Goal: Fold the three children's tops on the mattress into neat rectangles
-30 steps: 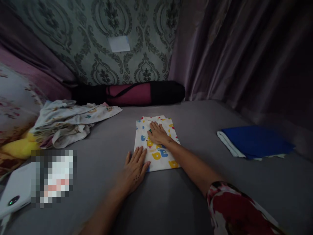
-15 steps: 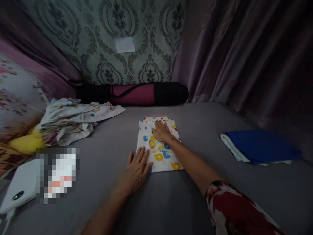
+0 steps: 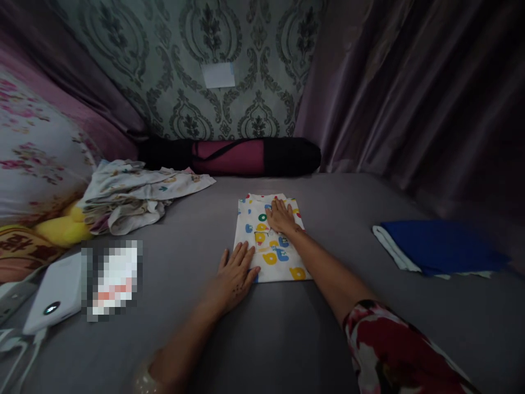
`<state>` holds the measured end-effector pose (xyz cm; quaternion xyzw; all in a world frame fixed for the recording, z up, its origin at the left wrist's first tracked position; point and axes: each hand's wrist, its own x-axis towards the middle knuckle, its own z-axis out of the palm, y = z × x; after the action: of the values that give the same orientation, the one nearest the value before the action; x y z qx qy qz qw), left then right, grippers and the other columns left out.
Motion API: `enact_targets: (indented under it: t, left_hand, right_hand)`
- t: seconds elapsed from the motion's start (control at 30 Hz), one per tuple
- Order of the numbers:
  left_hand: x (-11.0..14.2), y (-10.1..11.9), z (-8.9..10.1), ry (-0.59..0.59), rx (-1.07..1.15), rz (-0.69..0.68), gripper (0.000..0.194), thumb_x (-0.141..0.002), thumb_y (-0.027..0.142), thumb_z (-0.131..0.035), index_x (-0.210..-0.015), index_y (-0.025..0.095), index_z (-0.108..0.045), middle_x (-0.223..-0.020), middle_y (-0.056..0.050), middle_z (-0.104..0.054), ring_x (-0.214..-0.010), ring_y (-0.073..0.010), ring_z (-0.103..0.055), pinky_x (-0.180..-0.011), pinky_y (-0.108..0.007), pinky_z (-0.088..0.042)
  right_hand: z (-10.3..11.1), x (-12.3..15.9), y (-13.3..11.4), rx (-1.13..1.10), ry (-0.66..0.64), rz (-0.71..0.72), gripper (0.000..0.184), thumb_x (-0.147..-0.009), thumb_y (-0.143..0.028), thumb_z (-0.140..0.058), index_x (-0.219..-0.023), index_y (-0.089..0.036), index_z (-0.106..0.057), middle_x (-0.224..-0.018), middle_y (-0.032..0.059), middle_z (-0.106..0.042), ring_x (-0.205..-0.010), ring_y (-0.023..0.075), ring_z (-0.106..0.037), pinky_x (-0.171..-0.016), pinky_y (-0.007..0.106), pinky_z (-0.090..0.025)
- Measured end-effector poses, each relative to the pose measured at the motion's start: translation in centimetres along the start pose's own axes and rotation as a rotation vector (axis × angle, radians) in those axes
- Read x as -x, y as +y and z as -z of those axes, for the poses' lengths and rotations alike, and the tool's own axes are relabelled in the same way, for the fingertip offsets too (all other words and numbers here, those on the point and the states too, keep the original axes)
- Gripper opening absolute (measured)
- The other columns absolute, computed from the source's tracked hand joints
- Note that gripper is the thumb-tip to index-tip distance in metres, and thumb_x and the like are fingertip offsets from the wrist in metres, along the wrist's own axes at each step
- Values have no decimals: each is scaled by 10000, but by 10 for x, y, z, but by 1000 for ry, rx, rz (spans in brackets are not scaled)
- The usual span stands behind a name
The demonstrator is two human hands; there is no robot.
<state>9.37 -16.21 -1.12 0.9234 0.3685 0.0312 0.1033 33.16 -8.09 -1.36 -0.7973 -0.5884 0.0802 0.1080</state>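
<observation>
A folded white garment (image 3: 245,241) printed with yellow, blue, red and green shapes lies flat in front of me, its collar end away from me. It looks like a shirt with a chest pocket. My right hand (image 3: 281,217) rests flat on its upper right part, fingers stretched out. At its lower left edge lies my left hand (image 3: 235,276), palm down with fingers spread, the fingertips touching the edge of the cloth. Neither hand grips anything. Part of the garment's right side is hidden under my right hand and forearm.
A folded blue cloth on pale cloth (image 3: 438,246) lies right on the grey sheet (image 3: 328,339). Crumpled clothes (image 3: 131,191), a yellow plush (image 3: 61,227) and a white power bank with cable (image 3: 57,293) are left. A long black and maroon bag (image 3: 229,156) lies along the wall.
The view has turned slightly left, so everything appears shifted right. My right hand has slid a little toward the garment's right side. My left hand stays at the lower left edge.
</observation>
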Motion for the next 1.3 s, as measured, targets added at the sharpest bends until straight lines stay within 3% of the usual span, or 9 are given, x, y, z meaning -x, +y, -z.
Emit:
enact_targets:
  t: [0.13, 0.33, 0.47, 0.6, 0.73, 0.87, 1.07, 1.17, 1.3]
  left_hand:
    - [1, 1, 1, 1, -4, -1, 608, -991, 505, -216, -1491, 172, -312, -1572, -119, -245, -1460, -277, -179, -1164, -538, -186]
    - [0, 1, -5, 47, -49, 42, 662, -987, 525, -186, -1493, 111, -290, -1566, -152, -241, -1457, -282, -188, -1163, -525, -203]
    - [-1, 3, -4, 11, -78, 47, 662, -987, 522, -178, -1494, 111, -287, -1563, -149, -246, -1455, -278, -193, -1167, -512, -198]
    - [-1, 2, -2, 0, -58, 41, 655, -986, 514, -198, -1493, 108, -284, -1565, -155, -241, -1457, -283, -189, -1165, -526, -186]
    - [0, -3, -2, 56, 27, 5, 646, -982, 504, -250, -1478, 92, -301, -1549, -195, -274, -1444, -312, -227, -1143, -567, -203]
    - [-1, -5, 3, 216, 118, -137, 529, -971, 461, -370, -1416, 178, -408, -1489, -167, -400, -1389, -300, -339, -1122, -550, -250]
    - [0, 0, 8, 235, 237, -325, 410, -855, 492, -616, -1164, 222, -618, -1249, -116, -595, -1171, -269, -539, -977, -433, -427]
    - [-1, 0, 6, 225, 270, -391, 336, -866, 435, -624, -1117, 213, -644, -1200, -101, -621, -1131, -243, -565, -971, -406, -440]
    - [1, 0, 7, 216, 254, -460, 240, -918, 357, -557, -1072, 211, -669, -1175, -86, -641, -1108, -210, -582, -981, -381, -446]
  right_hand:
    - [5, 1, -15, 21, -6, 29, 622, -986, -395, -217, -1499, -45, -256, -1583, 138, -197, -1466, 255, -116, -1172, 488, -43]
    - [-6, -3, -71, 29, -8, 366, 584, -980, -364, -250, -1497, -95, -283, -1577, 94, -243, -1463, 218, -137, -1179, 459, -28]
    - [-20, -11, -93, 18, -30, 355, 562, -978, -333, -261, -1484, -97, -315, -1570, 91, -264, -1459, 220, -152, -1181, 442, -53]
    - [-21, -17, -95, -37, -55, 341, 553, -980, -325, -298, -1484, -96, -312, -1573, 106, -251, -1462, 232, -144, -1181, 452, -42]
    - [-3, -16, -85, -227, -154, 372, 563, -995, -354, -313, -1476, -60, -310, -1560, 140, -272, -1452, 229, -191, -1181, 410, -106]
    - [21, 8, -59, -349, -95, 411, 544, -986, -320, -342, -1480, -95, -306, -1543, 101, -331, -1407, 144, -304, -1129, 265, -254]
    - [39, 82, 7, -456, -7, 472, 415, -911, -237, -449, -1301, -154, -561, -1307, 88, -597, -1198, 189, -542, -1014, 333, -419]
    - [40, 121, 32, -428, 34, 551, 346, -918, -258, -460, -1202, -156, -629, -1189, 92, -649, -1134, 193, -571, -1015, 344, -415]
    - [42, 166, 42, -340, -3, 610, 322, -945, -301, -470, -1212, -200, -619, -1203, 92, -633, -1170, 205, -539, -1033, 377, -398]
